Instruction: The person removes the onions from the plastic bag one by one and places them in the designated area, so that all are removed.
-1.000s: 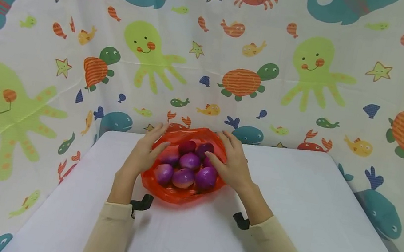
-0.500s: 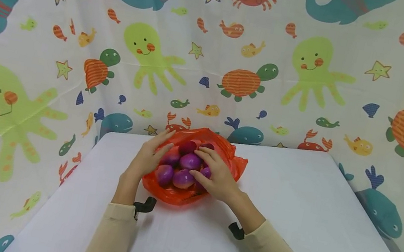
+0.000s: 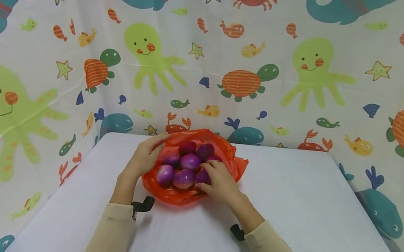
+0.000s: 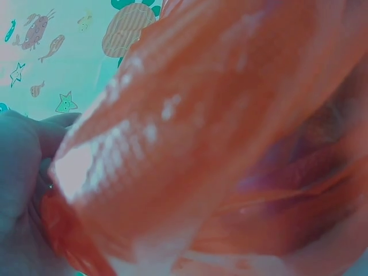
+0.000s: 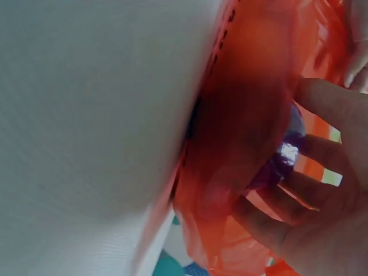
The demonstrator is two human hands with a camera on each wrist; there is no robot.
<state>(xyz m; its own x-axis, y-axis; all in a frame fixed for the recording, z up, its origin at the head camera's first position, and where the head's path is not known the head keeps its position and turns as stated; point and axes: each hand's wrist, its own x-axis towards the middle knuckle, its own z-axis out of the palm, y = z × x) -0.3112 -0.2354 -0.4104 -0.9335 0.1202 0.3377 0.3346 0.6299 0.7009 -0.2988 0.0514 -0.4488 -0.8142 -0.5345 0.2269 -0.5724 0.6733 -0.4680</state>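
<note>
An orange-red plastic bag (image 3: 237, 168) lies opened out near the far edge of the table. In it are several glossy purple balls (image 3: 183, 178), like passion fruit or red onions; the kind cannot be told. At the bag's left side my left hand (image 3: 143, 157) grips the rim, with red plastic between thumb and fingers in the left wrist view. My right hand (image 3: 221, 182) reaches over the right side, its bent fingers and thumb around one purple ball (image 5: 287, 150). That ball is partly covered by the hand and, in the right wrist view, by the bag's wall.
The white table (image 3: 302, 225) carries the bag and runs back to a hanging cloth (image 3: 216, 47) printed with sea animals. Both forearms come in from the front, each with a dark wrist mount (image 3: 143, 204). The bag's raised rim stands around the balls.
My right hand has gone from the bag's right rim in over the balls, then back slightly, its fingers closing on one at the right. The left hand's fingers have bent onto the rim.
</note>
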